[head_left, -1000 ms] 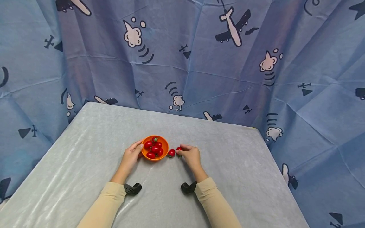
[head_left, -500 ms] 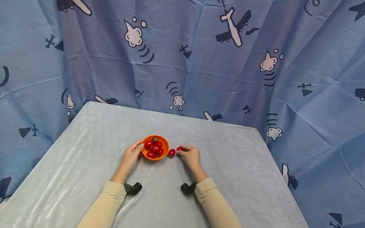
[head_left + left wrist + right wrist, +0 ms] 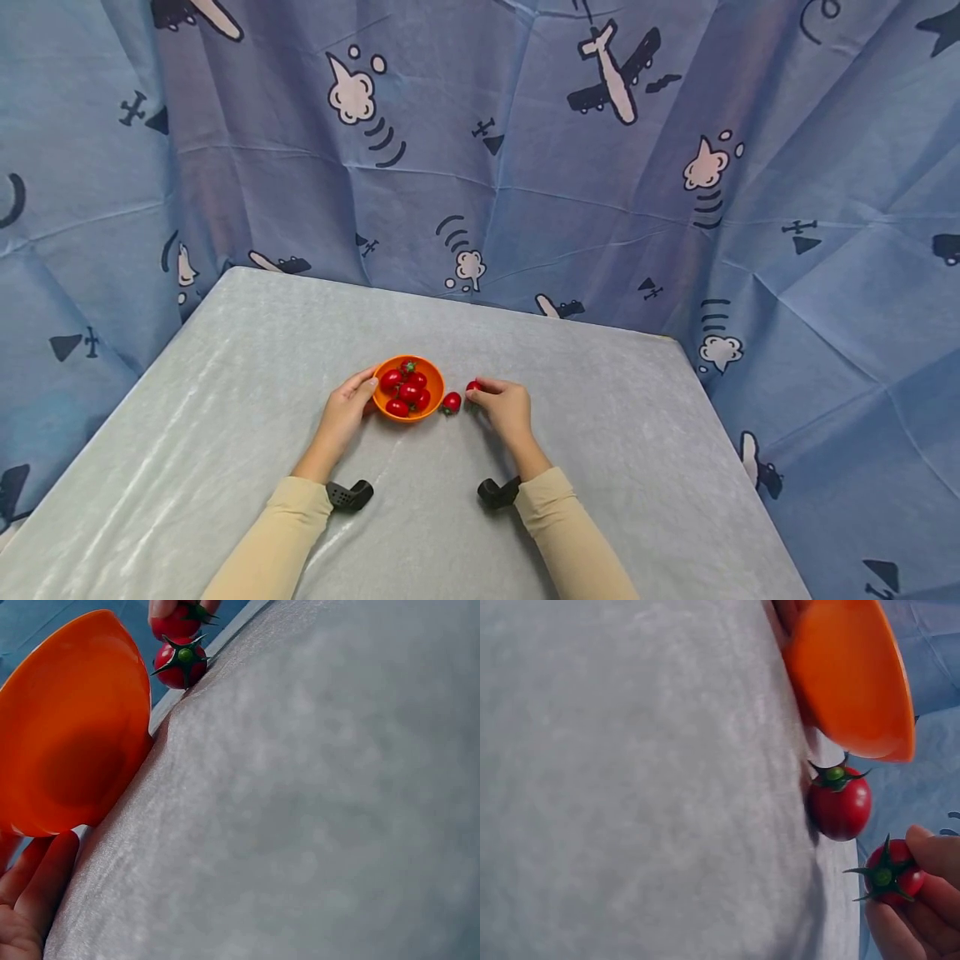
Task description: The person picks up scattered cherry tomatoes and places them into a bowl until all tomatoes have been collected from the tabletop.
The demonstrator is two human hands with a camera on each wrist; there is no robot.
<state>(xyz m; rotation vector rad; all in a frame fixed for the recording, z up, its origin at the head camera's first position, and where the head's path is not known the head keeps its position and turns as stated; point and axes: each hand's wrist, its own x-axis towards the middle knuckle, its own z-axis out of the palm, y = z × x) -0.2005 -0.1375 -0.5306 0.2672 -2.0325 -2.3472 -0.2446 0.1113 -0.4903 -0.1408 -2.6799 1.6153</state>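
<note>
An orange bowl holding several cherry tomatoes stands mid-table in the head view. My left hand grips its left side, thumb at the rim and fingers curved round the outer wall. One cherry tomato with a green stem lies on the table just right of the bowl. Beyond it, my right hand pinches another cherry tomato between thumb and fingers. In the right wrist view this held tomato shows a gap from the table, its green calyx facing the camera.
A pale grey cloth covers the table. Behind it and along both sides hangs a blue curtain printed with planes and clouds. Black wrist cameras sit below both hands.
My right hand has shifted slightly right and up in the head view, with the pinched cherry tomato. The left hand, bowl and loose tomato have stayed in place.
</note>
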